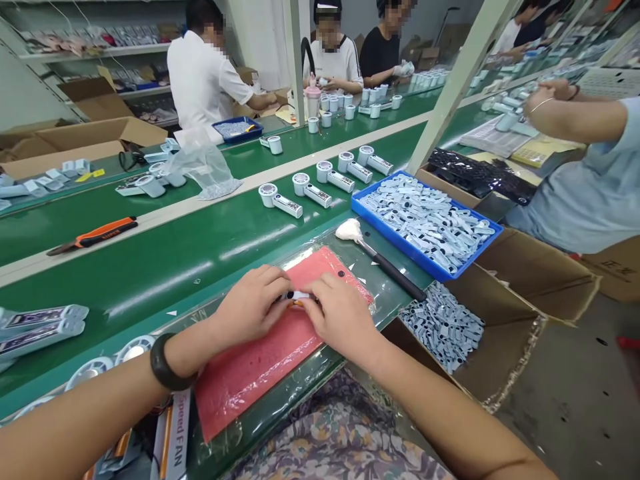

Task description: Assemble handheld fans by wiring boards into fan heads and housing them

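Over a red sheet (265,363) under clear plastic, my left hand (253,300) and my right hand (343,317) meet at the fingertips. Pinched between them is a small pale plastic piece (300,295) with a black spot; fingers cover most of it. It resembles the many pale blue pieces in the blue tray (400,239) to the right. Beside the sheet lies a tool with a white wrapped head and a black handle (399,275). Several pale handheld fans (287,203) lie in a row on the green belt beyond my hands.
A cardboard box (510,333) with more small pieces stands below the tray. Orange-handled pliers (105,232) lie on the divider strip. Fan parts and a "Speed FAN" box (175,433) sit near my left forearm. A slanted post (457,87) rises behind the tray; co-workers sit around.
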`<move>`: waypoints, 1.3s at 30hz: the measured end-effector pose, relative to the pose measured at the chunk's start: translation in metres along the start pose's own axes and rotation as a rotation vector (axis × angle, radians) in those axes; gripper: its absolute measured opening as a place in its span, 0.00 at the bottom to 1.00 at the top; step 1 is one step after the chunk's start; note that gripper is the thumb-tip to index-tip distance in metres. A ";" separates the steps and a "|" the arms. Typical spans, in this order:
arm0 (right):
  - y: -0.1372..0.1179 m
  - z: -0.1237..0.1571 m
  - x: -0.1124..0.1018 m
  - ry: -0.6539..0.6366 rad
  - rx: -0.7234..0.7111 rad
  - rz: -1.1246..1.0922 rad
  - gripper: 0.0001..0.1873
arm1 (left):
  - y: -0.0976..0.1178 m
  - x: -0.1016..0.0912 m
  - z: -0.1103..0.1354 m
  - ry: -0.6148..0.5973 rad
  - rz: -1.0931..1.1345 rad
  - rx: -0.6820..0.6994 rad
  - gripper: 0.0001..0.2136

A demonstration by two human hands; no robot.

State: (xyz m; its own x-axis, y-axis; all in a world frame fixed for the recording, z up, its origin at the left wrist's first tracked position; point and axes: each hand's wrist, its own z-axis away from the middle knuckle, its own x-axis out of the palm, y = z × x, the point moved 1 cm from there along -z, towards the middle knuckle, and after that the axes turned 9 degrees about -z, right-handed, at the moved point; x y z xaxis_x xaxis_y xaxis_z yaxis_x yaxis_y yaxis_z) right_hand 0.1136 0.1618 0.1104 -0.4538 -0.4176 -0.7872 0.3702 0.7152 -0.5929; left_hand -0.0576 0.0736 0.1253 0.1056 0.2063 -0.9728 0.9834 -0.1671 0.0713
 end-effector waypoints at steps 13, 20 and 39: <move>0.029 0.006 0.021 0.132 -0.053 -0.427 0.06 | 0.001 -0.004 -0.004 -0.105 0.221 -0.178 0.06; 0.026 0.000 0.022 0.178 -0.166 -0.311 0.04 | 0.002 -0.007 -0.011 -0.179 0.227 -0.323 0.06; 0.029 0.008 0.019 0.060 0.032 -0.499 0.05 | 0.003 -0.009 -0.005 -0.149 0.191 -0.176 0.02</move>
State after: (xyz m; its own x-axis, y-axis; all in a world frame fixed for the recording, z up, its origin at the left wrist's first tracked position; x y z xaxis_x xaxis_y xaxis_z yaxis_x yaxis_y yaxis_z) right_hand 0.1224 0.1699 0.0773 -0.6272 -0.6706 -0.3961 0.1209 0.4186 -0.9001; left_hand -0.0546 0.0764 0.1349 0.2807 0.0418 -0.9589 0.9598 -0.0167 0.2802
